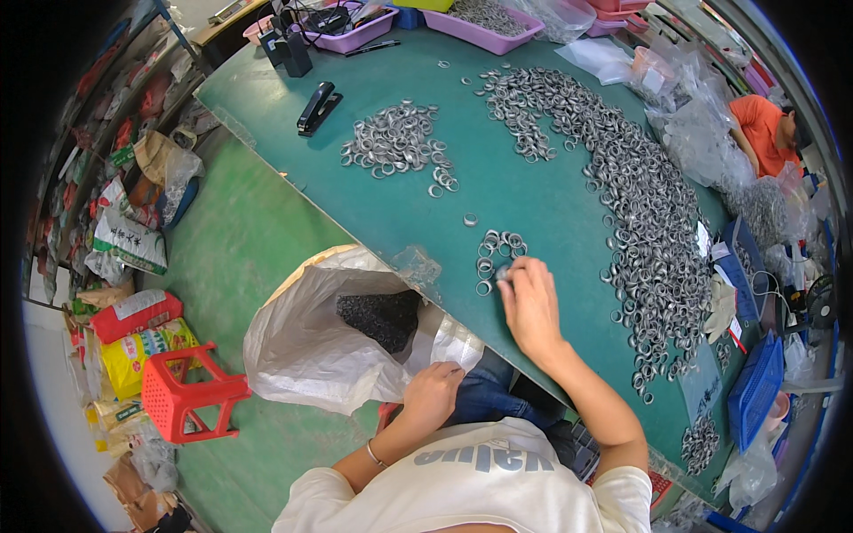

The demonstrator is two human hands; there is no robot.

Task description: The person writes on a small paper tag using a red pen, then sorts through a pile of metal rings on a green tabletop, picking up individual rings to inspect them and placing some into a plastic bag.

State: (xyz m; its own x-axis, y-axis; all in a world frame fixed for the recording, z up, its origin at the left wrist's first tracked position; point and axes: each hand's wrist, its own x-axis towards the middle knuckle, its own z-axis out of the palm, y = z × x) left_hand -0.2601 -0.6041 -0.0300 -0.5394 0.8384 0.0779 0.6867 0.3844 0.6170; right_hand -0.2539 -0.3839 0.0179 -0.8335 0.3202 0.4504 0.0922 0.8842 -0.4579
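Observation:
My left hand (434,395) is closed on the near rim of a white woven sack (306,342), which hangs open beside the table edge. Inside the sack lies a dark, grainy heap (384,320), too small in its parts to name. On the green table, my right hand (533,306) has its fingers drawn together on a grey metal ring (503,273). Next to those fingertips is a small group of similar rings (485,264). A single ring (470,219) lies just beyond them. The fingers partly hide what they pinch.
A ring pile (391,138) and a long ring heap (644,195) lie on the table (382,222). A stapler (318,108) and purple trays (484,35) are farther back. A blue basket (755,391) stands right; a red stool (191,391) is left. Someone in orange (766,133) sits far right.

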